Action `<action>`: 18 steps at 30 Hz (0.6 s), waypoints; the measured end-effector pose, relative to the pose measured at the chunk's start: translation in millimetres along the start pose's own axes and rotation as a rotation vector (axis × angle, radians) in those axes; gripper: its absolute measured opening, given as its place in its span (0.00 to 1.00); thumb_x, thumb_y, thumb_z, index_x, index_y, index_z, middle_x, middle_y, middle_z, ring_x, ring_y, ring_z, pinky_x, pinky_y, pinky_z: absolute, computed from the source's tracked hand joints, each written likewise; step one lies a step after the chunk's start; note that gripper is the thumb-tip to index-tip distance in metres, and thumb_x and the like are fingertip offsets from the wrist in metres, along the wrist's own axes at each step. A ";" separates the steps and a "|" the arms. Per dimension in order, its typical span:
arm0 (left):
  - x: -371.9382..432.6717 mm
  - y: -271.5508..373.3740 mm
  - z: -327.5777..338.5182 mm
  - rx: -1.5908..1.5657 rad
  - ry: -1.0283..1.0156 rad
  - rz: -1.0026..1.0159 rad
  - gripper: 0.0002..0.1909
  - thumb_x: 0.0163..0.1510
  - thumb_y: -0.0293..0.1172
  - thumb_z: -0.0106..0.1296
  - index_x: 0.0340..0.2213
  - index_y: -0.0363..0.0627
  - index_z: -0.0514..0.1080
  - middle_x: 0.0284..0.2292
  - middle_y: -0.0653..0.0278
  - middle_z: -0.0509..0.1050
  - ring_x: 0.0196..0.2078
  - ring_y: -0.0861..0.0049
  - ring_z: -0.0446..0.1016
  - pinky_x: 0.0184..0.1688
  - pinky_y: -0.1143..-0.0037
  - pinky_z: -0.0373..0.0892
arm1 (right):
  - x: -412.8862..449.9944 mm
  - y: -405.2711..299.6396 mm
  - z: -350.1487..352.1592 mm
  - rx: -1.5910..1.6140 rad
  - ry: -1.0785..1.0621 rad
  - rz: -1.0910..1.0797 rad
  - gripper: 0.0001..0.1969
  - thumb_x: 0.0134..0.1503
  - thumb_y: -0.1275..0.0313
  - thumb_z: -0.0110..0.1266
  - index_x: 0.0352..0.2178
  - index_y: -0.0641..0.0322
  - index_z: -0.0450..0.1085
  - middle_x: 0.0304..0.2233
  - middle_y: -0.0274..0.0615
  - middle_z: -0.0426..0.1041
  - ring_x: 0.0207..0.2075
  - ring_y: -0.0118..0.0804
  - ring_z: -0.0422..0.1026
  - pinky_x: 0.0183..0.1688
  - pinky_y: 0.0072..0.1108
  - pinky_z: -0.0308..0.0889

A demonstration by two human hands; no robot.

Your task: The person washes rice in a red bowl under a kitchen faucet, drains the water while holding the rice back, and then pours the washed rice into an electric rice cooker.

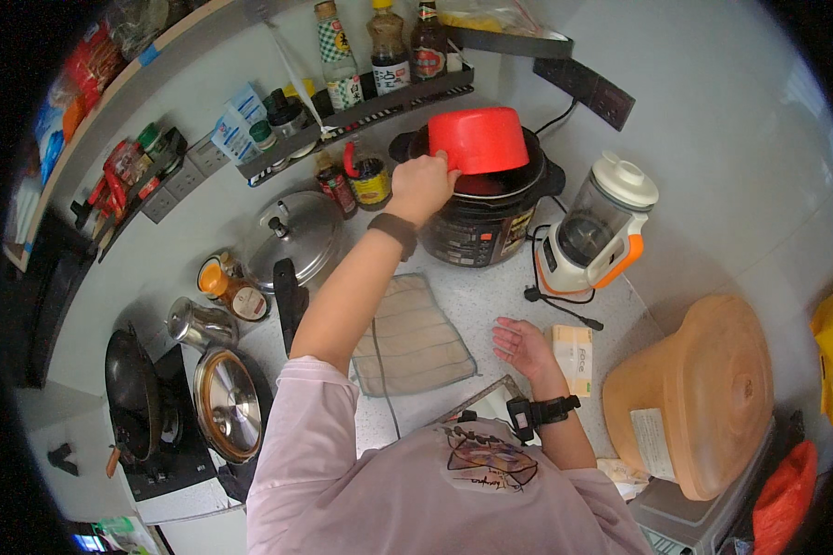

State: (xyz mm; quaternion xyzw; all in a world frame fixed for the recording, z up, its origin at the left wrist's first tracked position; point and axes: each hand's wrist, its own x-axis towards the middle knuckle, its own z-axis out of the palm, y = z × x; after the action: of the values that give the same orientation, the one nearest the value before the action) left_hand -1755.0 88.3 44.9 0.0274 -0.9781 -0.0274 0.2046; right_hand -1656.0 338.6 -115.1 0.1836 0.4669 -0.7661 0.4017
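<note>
My left hand [423, 184] grips a red plastic scoop or small basin [477, 141] by its near lower edge. It is held tilted over the mouth of a black electric pressure cooker [468, 232], whose lid is off. The inside of the red vessel is turned away from me, and it hides much of the cooker's opening. My right hand [524, 347] holds nothing; its fingers are loosely curled and apart above the worktop. Beside it lies a soft pack of tissues [573, 357]. A beige cloth [416, 340] is spread on the worktop between my arms.
A blender [590, 229] with its cord stands right of the cooker. Further right is a lidded tan bin [673, 395]. At left are a metal pressure-cooker lid [295, 239], a wok [132, 395] and a lidded pan [229, 406]. A black wall rack [361, 114] holds bottles.
</note>
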 end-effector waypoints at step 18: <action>2.0 -3.8 -6.8 0.037 -0.043 0.000 0.19 0.46 0.48 0.46 0.32 0.46 0.69 0.21 0.54 0.72 0.25 0.61 0.72 0.25 0.67 0.68 | 3.7 -4.6 -5.3 0.034 -0.021 -0.012 0.13 0.48 0.65 0.45 0.35 0.57 0.66 0.35 0.38 0.65 0.38 0.35 0.61 0.42 0.28 0.57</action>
State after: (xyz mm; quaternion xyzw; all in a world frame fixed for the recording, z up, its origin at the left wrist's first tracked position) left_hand -1753.9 84.1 51.6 0.0304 -0.9826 -0.0101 0.1828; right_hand -1662.4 342.6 -117.5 0.1794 0.4505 -0.7784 0.3988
